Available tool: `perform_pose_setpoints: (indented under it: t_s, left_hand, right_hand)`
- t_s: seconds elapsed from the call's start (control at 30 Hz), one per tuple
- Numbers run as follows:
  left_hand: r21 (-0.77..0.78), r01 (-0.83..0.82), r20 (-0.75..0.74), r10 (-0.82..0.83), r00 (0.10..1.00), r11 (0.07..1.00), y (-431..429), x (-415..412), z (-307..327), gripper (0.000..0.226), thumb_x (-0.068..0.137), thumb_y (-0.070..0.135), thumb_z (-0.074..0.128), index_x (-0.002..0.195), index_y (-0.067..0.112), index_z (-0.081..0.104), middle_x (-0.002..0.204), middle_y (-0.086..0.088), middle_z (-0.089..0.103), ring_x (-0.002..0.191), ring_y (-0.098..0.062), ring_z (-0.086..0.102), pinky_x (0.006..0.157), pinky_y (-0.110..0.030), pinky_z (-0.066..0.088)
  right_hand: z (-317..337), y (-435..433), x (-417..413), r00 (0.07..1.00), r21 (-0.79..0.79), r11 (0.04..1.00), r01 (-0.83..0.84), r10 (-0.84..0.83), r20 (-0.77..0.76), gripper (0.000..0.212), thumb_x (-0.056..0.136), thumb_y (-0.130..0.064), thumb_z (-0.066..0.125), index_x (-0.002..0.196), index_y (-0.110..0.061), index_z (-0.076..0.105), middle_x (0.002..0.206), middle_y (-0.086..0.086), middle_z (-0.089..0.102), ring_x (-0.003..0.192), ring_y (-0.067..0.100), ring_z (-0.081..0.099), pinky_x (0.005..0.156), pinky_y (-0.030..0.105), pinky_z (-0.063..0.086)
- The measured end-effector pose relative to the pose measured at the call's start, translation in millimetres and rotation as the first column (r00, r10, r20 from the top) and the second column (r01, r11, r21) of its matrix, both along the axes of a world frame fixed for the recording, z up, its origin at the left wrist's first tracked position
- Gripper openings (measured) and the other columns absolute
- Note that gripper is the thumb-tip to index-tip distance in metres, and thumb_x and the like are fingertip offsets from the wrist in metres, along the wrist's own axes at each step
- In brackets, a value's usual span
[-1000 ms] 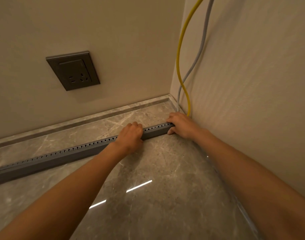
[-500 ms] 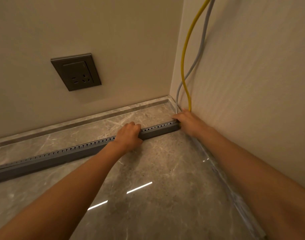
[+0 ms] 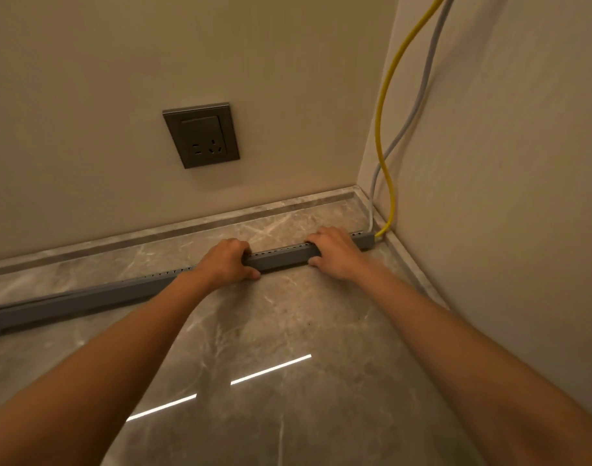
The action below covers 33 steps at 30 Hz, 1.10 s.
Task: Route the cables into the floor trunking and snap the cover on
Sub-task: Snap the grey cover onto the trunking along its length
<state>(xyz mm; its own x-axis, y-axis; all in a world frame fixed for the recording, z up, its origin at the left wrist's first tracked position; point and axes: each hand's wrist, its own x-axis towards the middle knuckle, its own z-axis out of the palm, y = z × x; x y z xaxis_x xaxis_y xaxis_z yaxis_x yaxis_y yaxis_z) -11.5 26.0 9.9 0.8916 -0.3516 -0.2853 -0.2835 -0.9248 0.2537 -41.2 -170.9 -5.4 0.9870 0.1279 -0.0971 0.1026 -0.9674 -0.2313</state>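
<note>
A long grey floor trunking (image 3: 281, 258) with a row of small holes along its top runs across the marble floor from the left edge to the right-hand corner. A yellow cable (image 3: 383, 122) and a grey cable (image 3: 422, 85) drop down the corner and enter the trunking's right end. My left hand (image 3: 227, 262) is curled over the trunking near its middle, fingers over the top, thumb on the near side. My right hand (image 3: 333, 252) lies over the trunking a short way from its right end, thumb against the near face. Both hands press on it.
A dark grey wall socket (image 3: 201, 135) sits on the back wall above the floor. A marble skirting ledge (image 3: 187, 227) runs along the back wall and the right wall. The glossy marble floor (image 3: 287, 381) in front reflects strips of light.
My right hand has come away from the corner end and slid left along the trunking, uncovering where the cables enter. My left hand stays on the middle. The camera view has shifted left.
</note>
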Motion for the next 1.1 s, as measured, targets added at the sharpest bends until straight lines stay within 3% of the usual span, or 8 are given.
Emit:
perform_pose_setpoints:
  t_s: [0.2,0.37,0.57,0.7,0.83,0.97,1.1]
  left_hand:
    - [0.033,0.023,0.034,-0.024,0.999,0.999,24,-7,-3,0.038,0.084,0.027,0.067,0.114,0.006,0.056,0.118,-0.016,0.059,0.107,-0.029,0.055,0.087,-0.036,0.046]
    - [0.113,0.13,0.163,-0.147,0.976,0.985,21,-17,-13,0.036,0.091,0.019,0.055,0.122,0.004,0.044,0.125,-0.018,0.052,0.113,-0.033,0.051,0.094,-0.039,0.043]
    - [0.128,0.178,0.221,-0.203,0.954,0.976,23,-16,-17,0.035,0.092,0.019,0.052,0.122,0.003,0.046,0.124,-0.018,0.054,0.111,-0.033,0.052,0.093,-0.039,0.043]
    - [0.045,0.172,0.204,-0.178,0.963,0.984,26,-15,-15,0.032,0.089,0.019,0.056,0.117,0.004,0.052,0.118,-0.018,0.059,0.106,-0.032,0.055,0.088,-0.039,0.045]
    - [-0.064,0.116,0.07,-0.112,0.991,0.991,41,-2,-6,0.033,0.084,0.025,0.065,0.112,0.007,0.062,0.112,-0.017,0.065,0.102,-0.03,0.059,0.084,-0.037,0.048]
    - [-0.017,0.084,0.05,-0.083,0.995,0.996,50,1,-5,0.033,0.083,0.026,0.066,0.108,0.006,0.062,0.112,-0.017,0.064,0.102,-0.031,0.059,0.082,-0.037,0.049]
    - [0.036,0.112,0.145,-0.116,0.983,0.993,45,-8,-10,0.028,0.087,0.021,0.058,0.11,0.005,0.057,0.116,-0.015,0.06,0.105,-0.031,0.056,0.086,-0.038,0.046]
  right_hand:
    - [-3,55,0,0.998,0.094,0.995,-0.025,0.03,-0.048,0.043,0.085,-0.022,0.064,0.125,-0.01,0.053,0.124,0.012,0.053,0.116,0.029,0.048,0.103,0.039,0.035]
    - [-3,67,-2,0.999,0.099,0.995,0.009,-0.005,-0.042,0.042,0.083,-0.018,0.067,0.122,-0.008,0.055,0.122,0.013,0.054,0.115,0.029,0.049,0.102,0.038,0.037]
    - [-1,70,-1,1.0,0.058,0.998,0.009,-0.007,-0.024,0.036,0.082,-0.017,0.068,0.116,-0.007,0.06,0.118,0.013,0.057,0.111,0.031,0.051,0.096,0.039,0.04]
    - [1,69,1,0.999,0.057,0.998,0.018,-0.016,-0.041,0.035,0.081,-0.017,0.069,0.114,-0.008,0.062,0.115,0.013,0.058,0.109,0.03,0.052,0.092,0.036,0.042]
    - [4,70,3,0.992,0.105,0.992,0.065,-0.053,-0.111,0.044,0.077,-0.016,0.073,0.12,-0.014,0.061,0.114,0.012,0.058,0.111,0.03,0.052,0.093,0.036,0.041]
    - [9,78,7,0.987,0.083,0.995,0.055,-0.042,-0.156,0.035,0.081,-0.022,0.069,0.115,-0.014,0.063,0.098,0.006,0.054,0.112,0.029,0.053,0.095,0.039,0.039]
    - [3,89,3,0.996,0.043,0.999,0.02,-0.016,-0.089,0.034,0.082,-0.022,0.068,0.113,-0.01,0.061,0.113,0.01,0.058,0.11,0.029,0.052,0.094,0.041,0.04]
